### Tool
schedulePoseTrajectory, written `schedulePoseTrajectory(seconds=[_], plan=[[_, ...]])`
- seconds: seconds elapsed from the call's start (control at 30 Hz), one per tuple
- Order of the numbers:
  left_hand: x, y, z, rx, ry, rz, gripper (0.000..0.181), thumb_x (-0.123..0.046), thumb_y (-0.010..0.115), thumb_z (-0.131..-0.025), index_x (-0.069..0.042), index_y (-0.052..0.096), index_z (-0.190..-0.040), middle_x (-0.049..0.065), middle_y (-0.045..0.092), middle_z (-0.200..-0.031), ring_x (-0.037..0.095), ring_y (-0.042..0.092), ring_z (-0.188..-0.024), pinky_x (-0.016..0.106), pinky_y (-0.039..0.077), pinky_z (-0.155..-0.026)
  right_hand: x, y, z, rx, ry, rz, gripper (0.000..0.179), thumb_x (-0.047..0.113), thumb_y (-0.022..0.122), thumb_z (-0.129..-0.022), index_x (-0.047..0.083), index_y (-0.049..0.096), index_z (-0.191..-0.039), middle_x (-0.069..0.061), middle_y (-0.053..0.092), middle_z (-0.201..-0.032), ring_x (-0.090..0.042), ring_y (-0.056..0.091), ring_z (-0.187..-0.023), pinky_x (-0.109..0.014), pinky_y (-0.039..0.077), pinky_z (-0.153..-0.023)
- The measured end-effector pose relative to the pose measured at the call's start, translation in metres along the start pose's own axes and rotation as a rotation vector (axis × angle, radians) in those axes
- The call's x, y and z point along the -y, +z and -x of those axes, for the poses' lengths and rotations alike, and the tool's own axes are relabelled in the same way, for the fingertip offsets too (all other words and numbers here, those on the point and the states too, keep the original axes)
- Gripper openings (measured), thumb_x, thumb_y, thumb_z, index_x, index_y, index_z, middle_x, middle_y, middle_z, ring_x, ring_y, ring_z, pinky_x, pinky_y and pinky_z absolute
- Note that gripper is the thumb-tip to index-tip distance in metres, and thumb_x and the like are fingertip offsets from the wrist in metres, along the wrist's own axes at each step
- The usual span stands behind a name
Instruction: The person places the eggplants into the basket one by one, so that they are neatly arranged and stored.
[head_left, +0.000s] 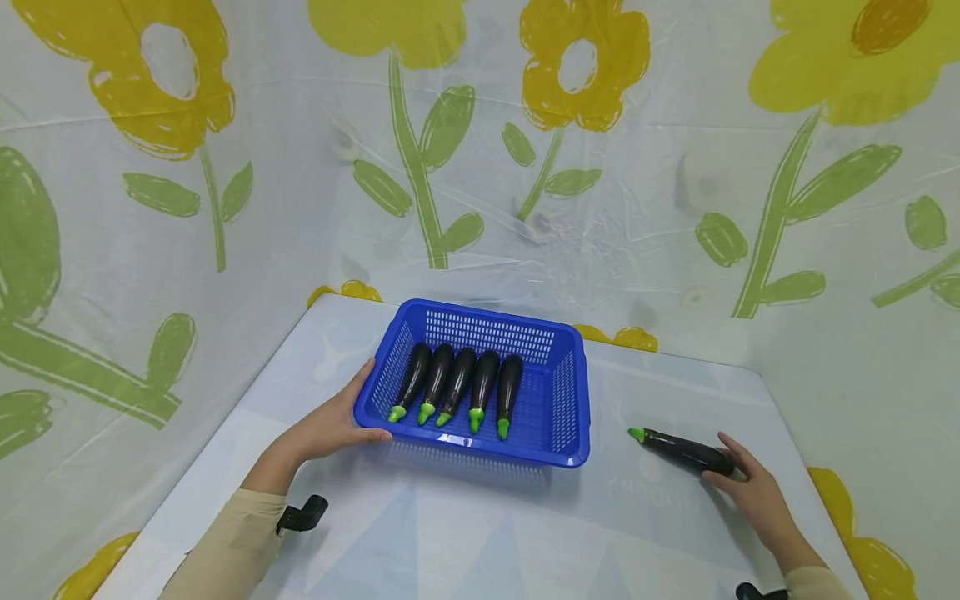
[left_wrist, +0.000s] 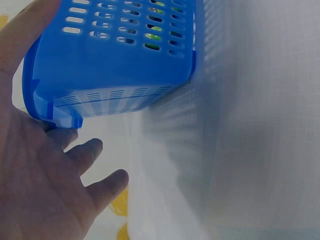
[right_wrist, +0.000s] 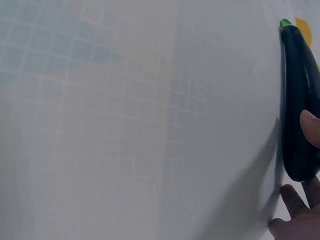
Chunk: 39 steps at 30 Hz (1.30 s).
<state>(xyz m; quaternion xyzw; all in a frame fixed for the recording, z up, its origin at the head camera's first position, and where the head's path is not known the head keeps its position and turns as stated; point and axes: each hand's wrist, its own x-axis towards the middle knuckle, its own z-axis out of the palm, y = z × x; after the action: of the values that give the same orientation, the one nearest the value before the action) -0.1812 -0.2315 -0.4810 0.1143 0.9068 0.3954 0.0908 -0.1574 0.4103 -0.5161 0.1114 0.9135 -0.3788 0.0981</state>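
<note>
A blue plastic basket [head_left: 472, 446] with slotted walls holds several dark eggplants [head_left: 459, 375] side by side, green stem ends toward the front. At its left front corner my left hand [head_left: 337, 421] grips the rim, thumb along the front. Outside the end wall of the basket [left_wrist: 120, 65], the other fingertips [left_wrist: 114, 185] spread below the rim. Another eggplant [head_left: 682, 450] lies to the right of the basket, stem pointing left. My right hand [head_left: 753, 492] is around its thick end with fingers apart. In the right wrist view the thumb [right_wrist: 311, 127] overlaps the eggplant [right_wrist: 299, 90].
The pale table [head_left: 465, 542] extends in front of and beside the basket. A flower-printed sheet [head_left: 637, 233] hangs behind the table and along its sides. Black straps [head_left: 303, 514] sit at the sleeved wrists.
</note>
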Motion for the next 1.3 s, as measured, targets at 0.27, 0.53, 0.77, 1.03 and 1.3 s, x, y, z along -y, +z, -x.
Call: schedulePoseTrajectory(seconds=[0.27, 0.53, 0.77, 1.03, 1.3], plan=[[0.001, 0.001, 0.0, -0.007, 0.003, 0.006, 0.119, -0.053, 0.075, -0.069, -0.031, -0.01, -0.148, 0.007, 0.005, -0.156, 0.038, 0.018, -0.138, 0.064, 0.026, -0.101, 0.007, 0.001, -0.001, -0.101, -0.015, -0.051, 0.09, 0.051, 0.061, -0.084, 0.026, 0.007, -0.15, -0.03, 0.022, -0.146, -0.051, 0.022, -0.13, -0.065, 0.027, -0.098], [-0.001, 0.0, 0.001, -0.001, 0.001, -0.008, 0.119, -0.052, 0.076, -0.069, -0.03, -0.01, -0.148, 0.009, 0.005, -0.156, 0.038, 0.018, -0.138, 0.063, 0.026, -0.102, 0.021, -0.001, 0.003, -0.194, -0.082, -0.13, 0.084, 0.049, 0.059, -0.086, 0.032, 0.006, -0.15, -0.029, 0.029, -0.144, -0.045, 0.037, -0.122, -0.06, 0.04, -0.091], [0.0, 0.0, 0.0, -0.004, -0.007, -0.001, 0.119, -0.053, 0.075, -0.069, -0.029, -0.009, -0.149, 0.007, 0.005, -0.156, 0.037, 0.019, -0.138, 0.063, 0.026, -0.102, 0.038, -0.004, 0.002, -0.256, -0.076, -0.172, 0.078, 0.048, 0.058, -0.087, 0.039, 0.009, -0.148, -0.027, 0.029, -0.144, -0.043, 0.037, -0.123, -0.054, 0.039, -0.095], [0.0, 0.0, -0.001, -0.005, 0.023, 0.015, 0.118, -0.052, 0.076, -0.069, -0.028, -0.008, -0.149, 0.008, 0.006, -0.156, 0.04, 0.021, -0.136, 0.064, 0.028, -0.099, 0.051, -0.007, -0.002, -0.27, -0.086, -0.224, 0.075, 0.047, 0.057, -0.087, 0.042, 0.011, -0.147, -0.024, 0.025, -0.147, -0.044, 0.033, -0.127, -0.055, 0.032, -0.099], [0.001, 0.001, 0.0, -0.01, 0.017, 0.014, 0.118, -0.053, 0.076, -0.068, -0.03, -0.008, -0.149, 0.007, 0.007, -0.156, 0.039, 0.021, -0.137, 0.064, 0.028, -0.1, 0.06, -0.007, -0.009, -0.343, -0.113, -0.209, 0.071, 0.045, 0.062, -0.085, 0.04, 0.024, -0.145, -0.017, 0.039, -0.14, -0.019, 0.048, -0.114, -0.015, 0.045, -0.088]])
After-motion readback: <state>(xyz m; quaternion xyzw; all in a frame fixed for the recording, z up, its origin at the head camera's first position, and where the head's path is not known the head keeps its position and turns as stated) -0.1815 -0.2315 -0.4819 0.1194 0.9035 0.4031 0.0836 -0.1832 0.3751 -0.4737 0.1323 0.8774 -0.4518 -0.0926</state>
